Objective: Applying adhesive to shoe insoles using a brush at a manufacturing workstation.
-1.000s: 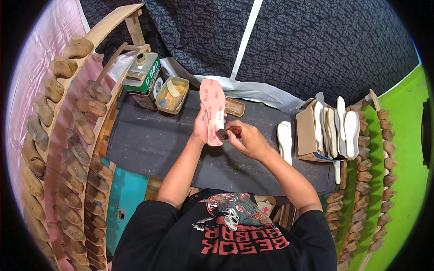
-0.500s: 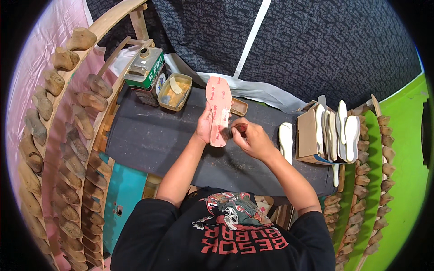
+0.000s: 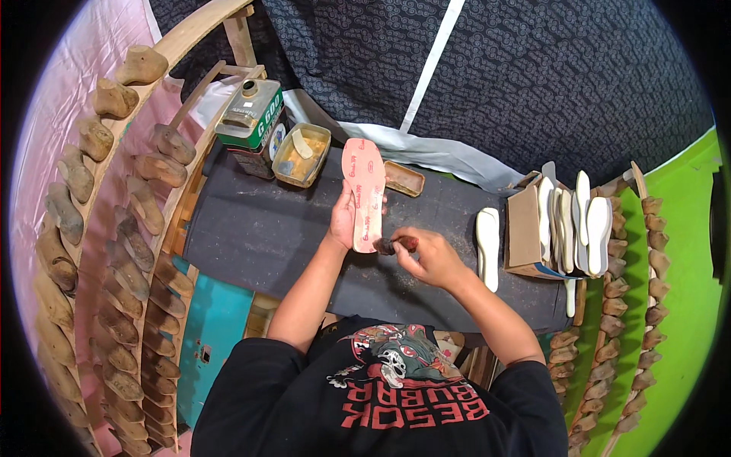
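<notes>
A pink insole (image 3: 362,171) with red print stands out over the middle of the dark table, its wide end pointing away from me. My left hand (image 3: 343,219) grips it along its left edge, the fingers wrapped beneath and partly hidden. In my right hand (image 3: 432,260) is a small brush (image 3: 406,243) with a reddish handle. Its dark bristles meet the lower right corner of the insole, at the narrow end. Just beyond the insole lies a shallow rectangular tray (image 3: 404,179).
A metal can (image 3: 250,126) and a tub of yellowish paste (image 3: 302,179) with a pale spreader (image 3: 301,145) stand back left. At right, a white insole (image 3: 487,247) lies beside a cardboard box (image 3: 522,228) of insoles. Racks of wooden shoe lasts (image 3: 123,266) flank both sides.
The brush has moved down along the right edge to the insole's narrow end. The insole has shifted slightly left relative to the tray, showing more of the tray.
</notes>
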